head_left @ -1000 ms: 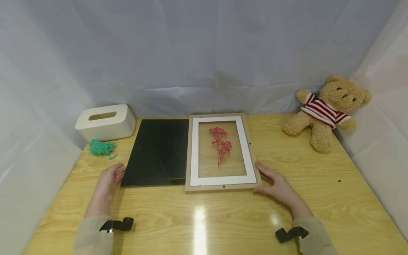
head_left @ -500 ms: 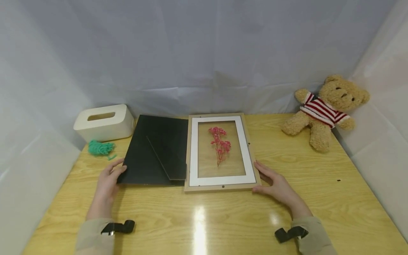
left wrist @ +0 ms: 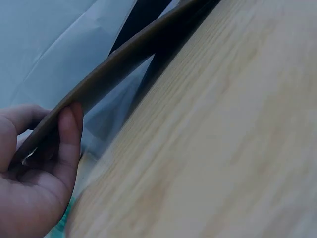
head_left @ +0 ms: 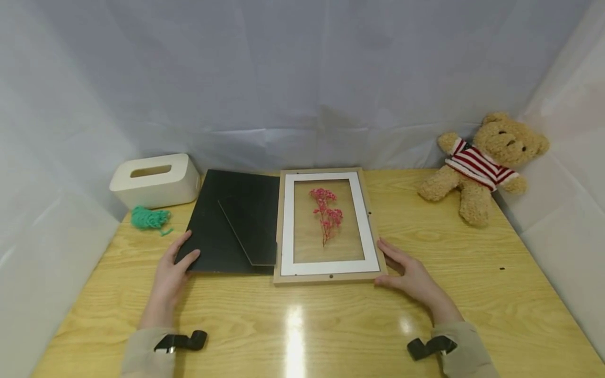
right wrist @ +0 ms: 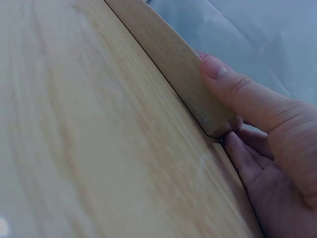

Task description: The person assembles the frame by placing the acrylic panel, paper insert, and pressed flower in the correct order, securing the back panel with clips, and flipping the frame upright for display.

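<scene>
In the head view a picture frame [head_left: 307, 280] of light wood lies flat on the table, with a white mat and pressed pink flowers [head_left: 326, 212] inside. Left of it is the black backing board [head_left: 208, 210], which has a slanted stand leg on it. My left hand [head_left: 171, 273] pinches the board's near left corner, thumb on top and fingers underneath. In the left wrist view, a gap shows between the raised board [left wrist: 114, 69] and the table. My right hand [head_left: 416, 278] holds the frame's near right corner, thumb on the front side, fingers along the right side.
A cream tissue box [head_left: 163, 189] and a bundle of green yarn [head_left: 150, 218] stand at the back left. At the back right a teddy bear [head_left: 472, 168] in a striped sweater leans by the wall sheet. A tiny dark piece [head_left: 502, 269] lies on the right.
My left hand came in from beside the board, took hold of its left side and lifted that side a little, then shifted slightly right. The right hand and frame stayed put.
</scene>
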### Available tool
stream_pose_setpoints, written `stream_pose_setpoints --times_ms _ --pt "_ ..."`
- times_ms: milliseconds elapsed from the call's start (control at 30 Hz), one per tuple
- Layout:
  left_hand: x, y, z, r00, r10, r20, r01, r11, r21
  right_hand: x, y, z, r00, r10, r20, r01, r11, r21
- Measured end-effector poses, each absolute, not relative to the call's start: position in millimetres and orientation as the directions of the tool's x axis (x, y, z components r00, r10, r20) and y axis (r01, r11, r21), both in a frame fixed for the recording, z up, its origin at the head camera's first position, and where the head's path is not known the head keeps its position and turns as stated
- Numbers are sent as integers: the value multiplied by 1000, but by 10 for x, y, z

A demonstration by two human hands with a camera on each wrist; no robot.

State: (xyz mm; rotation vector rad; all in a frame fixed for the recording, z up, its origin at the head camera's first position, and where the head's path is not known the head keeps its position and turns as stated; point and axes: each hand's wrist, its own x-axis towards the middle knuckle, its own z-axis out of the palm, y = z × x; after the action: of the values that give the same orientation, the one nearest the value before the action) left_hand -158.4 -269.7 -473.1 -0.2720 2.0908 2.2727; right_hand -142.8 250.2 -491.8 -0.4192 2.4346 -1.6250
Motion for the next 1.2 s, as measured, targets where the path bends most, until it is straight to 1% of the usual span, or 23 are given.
stream_pose_setpoints --times_ms 133,433,567,700,967,1067,1200 --pt "-1579 -2667 -4764 -980 -131 -150 -136 -111 984 -1429 2506 -4918 -944 -331 1 -131 369 -920" --pt "-1588 -2623 -4794 -969 -209 -130 -86 -209 974 -1436 2515 -4911 -947 -320 -4 -130 397 -909" --pt "-1580 -2621 -4778 -954 -264 -140 -75 -244 967 -1433 2510 -4906 -946 -324 -5 -130 394 -910" --pt "-1567 -2615 -4760 -931 -332 -150 -43 -309 950 -1427 2504 -4903 -945 -326 -8 -124 383 -916" --pt "-1519 -2550 -4741 -890 -447 -92 98 -383 918 -1420 2491 -4895 -945 -327 -11 -119 375 -919" --pt "-1503 -2528 -4745 -869 -491 -57 162 -392 905 -1420 2488 -4893 -945 -328 -10 -120 373 -920" --pt "-1484 -2498 -4751 -857 -516 -7 225 -386 895 -1420 2493 -4897 -946 -324 -12 -118 379 -918"
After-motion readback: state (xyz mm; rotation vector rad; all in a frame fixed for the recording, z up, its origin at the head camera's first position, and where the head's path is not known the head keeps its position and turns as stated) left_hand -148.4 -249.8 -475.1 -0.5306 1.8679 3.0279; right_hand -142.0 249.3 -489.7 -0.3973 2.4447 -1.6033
